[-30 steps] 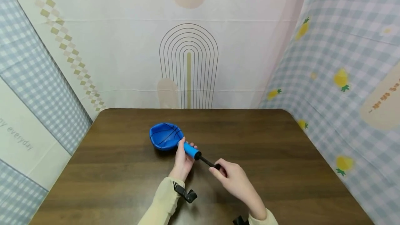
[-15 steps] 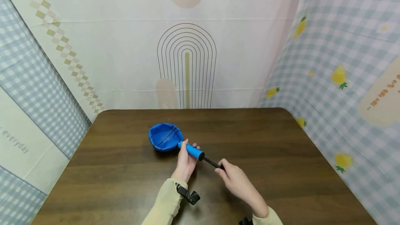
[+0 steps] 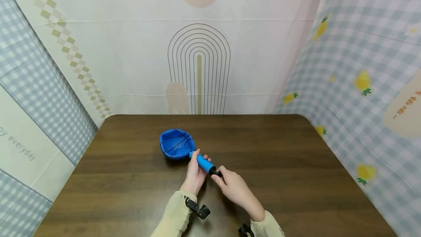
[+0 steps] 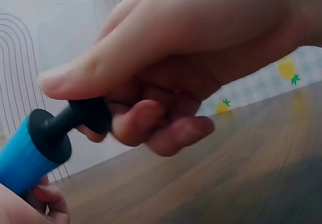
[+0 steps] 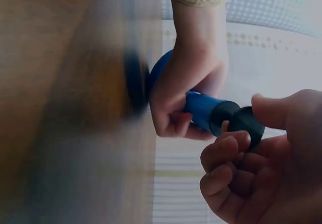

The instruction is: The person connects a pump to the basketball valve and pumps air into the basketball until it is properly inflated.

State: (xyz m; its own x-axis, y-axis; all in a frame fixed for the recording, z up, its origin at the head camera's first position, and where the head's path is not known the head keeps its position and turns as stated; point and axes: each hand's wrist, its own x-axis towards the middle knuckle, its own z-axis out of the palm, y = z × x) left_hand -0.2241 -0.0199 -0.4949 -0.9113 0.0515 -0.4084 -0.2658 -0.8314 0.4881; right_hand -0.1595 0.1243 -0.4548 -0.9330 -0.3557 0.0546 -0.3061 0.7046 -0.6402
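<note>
A caved-in blue ball (image 3: 177, 145) with black seam lines rests on the table, its hollow side up. My left hand (image 3: 194, 175) grips the blue barrel of a hand pump (image 3: 205, 164), whose far end meets the ball's near right side. At the pump's near end, my right hand (image 3: 235, 189) holds the black handle (image 4: 93, 116) between thumb and fingers. Only a short stretch of black rod shows between handle and barrel in the left wrist view. In the right wrist view the left hand (image 5: 186, 93) wraps the barrel, and the ball is mostly hidden behind it.
The brown wooden table (image 3: 279, 149) has rounded far corners. A pale patterned cloth (image 3: 256, 65) hangs behind it, and a checked cloth (image 3: 345, 112) hangs along the right side. Black straps (image 3: 197, 207) sit on both wrists.
My right hand first drew slightly away, then moved in toward the left hand, pushing the pump's rod into the barrel. The left hand keeps its grip, and the ball stays caved in.
</note>
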